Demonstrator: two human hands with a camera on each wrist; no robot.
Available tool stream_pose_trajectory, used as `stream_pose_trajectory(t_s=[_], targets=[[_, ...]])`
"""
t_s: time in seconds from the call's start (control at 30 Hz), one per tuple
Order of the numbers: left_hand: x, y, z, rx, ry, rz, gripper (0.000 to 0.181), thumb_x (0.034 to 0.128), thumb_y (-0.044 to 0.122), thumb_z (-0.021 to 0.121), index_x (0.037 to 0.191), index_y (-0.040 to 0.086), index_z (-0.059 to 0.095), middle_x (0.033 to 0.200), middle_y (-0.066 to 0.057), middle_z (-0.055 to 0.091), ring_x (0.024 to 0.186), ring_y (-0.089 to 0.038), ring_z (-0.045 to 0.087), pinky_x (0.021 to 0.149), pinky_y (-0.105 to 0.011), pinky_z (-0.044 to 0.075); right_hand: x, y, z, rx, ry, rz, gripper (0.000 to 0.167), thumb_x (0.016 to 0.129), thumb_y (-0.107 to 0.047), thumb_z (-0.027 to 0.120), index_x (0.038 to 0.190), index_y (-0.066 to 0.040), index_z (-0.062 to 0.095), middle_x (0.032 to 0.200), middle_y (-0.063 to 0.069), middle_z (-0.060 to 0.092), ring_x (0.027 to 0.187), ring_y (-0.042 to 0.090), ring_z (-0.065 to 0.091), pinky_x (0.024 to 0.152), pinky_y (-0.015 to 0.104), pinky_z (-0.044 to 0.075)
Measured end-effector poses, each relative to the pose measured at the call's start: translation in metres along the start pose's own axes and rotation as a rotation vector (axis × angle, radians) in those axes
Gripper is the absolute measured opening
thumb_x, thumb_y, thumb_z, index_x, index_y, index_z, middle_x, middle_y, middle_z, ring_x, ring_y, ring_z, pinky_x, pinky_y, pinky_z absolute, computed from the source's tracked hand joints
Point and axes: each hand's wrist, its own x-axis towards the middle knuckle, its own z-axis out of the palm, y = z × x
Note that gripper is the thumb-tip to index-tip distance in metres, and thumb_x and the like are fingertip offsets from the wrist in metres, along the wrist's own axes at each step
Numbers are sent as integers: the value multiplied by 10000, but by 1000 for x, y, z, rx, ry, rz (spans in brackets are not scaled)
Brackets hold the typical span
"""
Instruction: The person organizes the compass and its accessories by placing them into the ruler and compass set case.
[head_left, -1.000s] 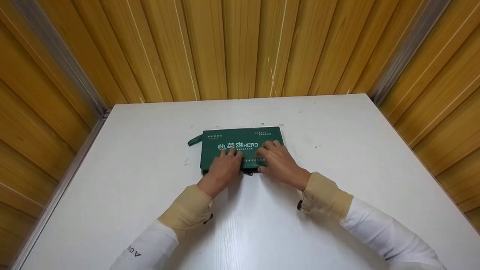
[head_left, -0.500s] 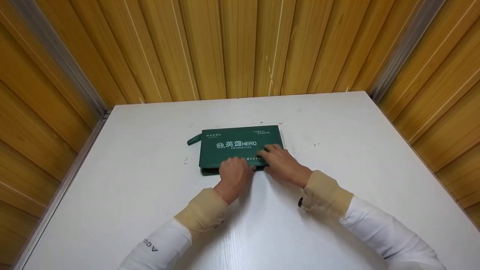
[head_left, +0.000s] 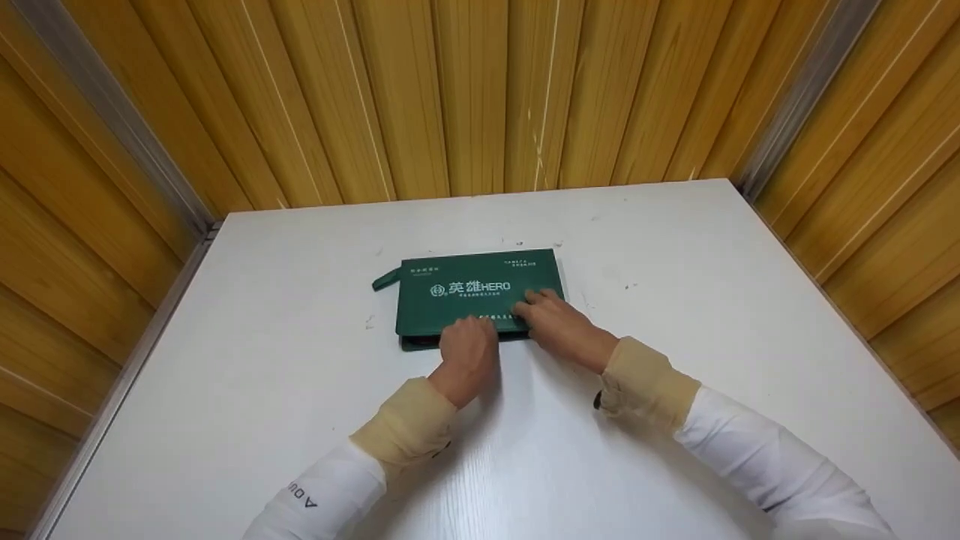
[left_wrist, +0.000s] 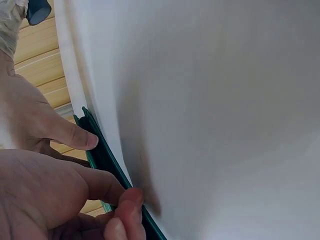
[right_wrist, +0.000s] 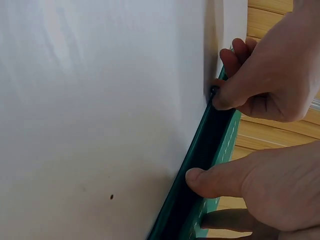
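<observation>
A flat green zip pouch (head_left: 450,300) with white "HERO" lettering lies on the white table, its wrist strap (head_left: 386,280) sticking out at the left. Along the front edge the dark zip side (right_wrist: 202,145) gapes a little. At the middle of that edge my left hand (head_left: 469,349) has its fingers curled, pinching a small dark zip pull (right_wrist: 214,90) between thumb and finger. My right hand (head_left: 566,326) grips the right front part, thumb (left_wrist: 82,137) against the zip side and fingers over the top. The pouch's contents are hidden.
The white table (head_left: 262,315) carries some small dark marks. Wood-patterned panels (head_left: 472,97) wall in the back and both sides, with grey metal posts (head_left: 795,105) at the corners.
My left hand has left the pouch's top, shifting right and toward me to the front edge, where its fingers curled. The right hand has barely moved, and the pouch stays in place.
</observation>
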Motion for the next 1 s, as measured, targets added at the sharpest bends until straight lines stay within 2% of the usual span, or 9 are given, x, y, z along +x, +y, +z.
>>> stream_pose_trajectory(t_s=[0.13, 0.3, 0.57, 0.8, 1.0], targets=[[-3, -5, -3, -2, -50, -4, 132, 943, 157, 689, 924, 37, 742, 818, -116, 699, 791, -246, 711, 653, -377, 592, 0, -3, 1, -23, -42, 24, 432, 943, 45, 696, 1358, -57, 629, 1380, 292, 584, 1277, 463, 536, 1046, 535, 488], [-9, -15, -6, 18, -70, -18, 205, 972, 205, 677, 867, 38, 735, 752, -104, 670, 747, -240, 684, 658, -374, 570, 1, -12, 3, -15, -122, 95, 578, 979, 76, 618, 1511, -137, 541, 1515, 339, 437, 1412, 529, 389, 1055, 648, 425], [-20, -43, -7, 37, 23, -43, 300, 938, 129, 688, 662, 31, 624, 591, -87, 564, 612, -216, 629, 557, -335, 517, 5, -20, 0, -33, -154, 124, 523, 1002, 69, 578, 1492, -114, 561, 1516, 373, 404, 1411, 581, 348, 1017, 709, 414], [-29, -71, -11, 74, -7, -75, 226, 921, 57, 697, 708, -7, 656, 594, -113, 576, 615, -221, 638, 572, -328, 528, 3, -20, 0, -50, -156, 113, 539, 1006, 75, 567, 1512, -107, 533, 1518, 377, 396, 1406, 595, 342, 1006, 723, 413], [-36, -98, -10, 70, 15, -104, 179, 898, 12, 695, 723, -18, 667, 622, -132, 600, 652, -252, 670, 576, -347, 524, 1, -17, 1, -91, -141, 95, 522, 1011, 66, 568, 1505, -101, 540, 1495, 381, 425, 1379, 599, 382, 969, 725, 445]])
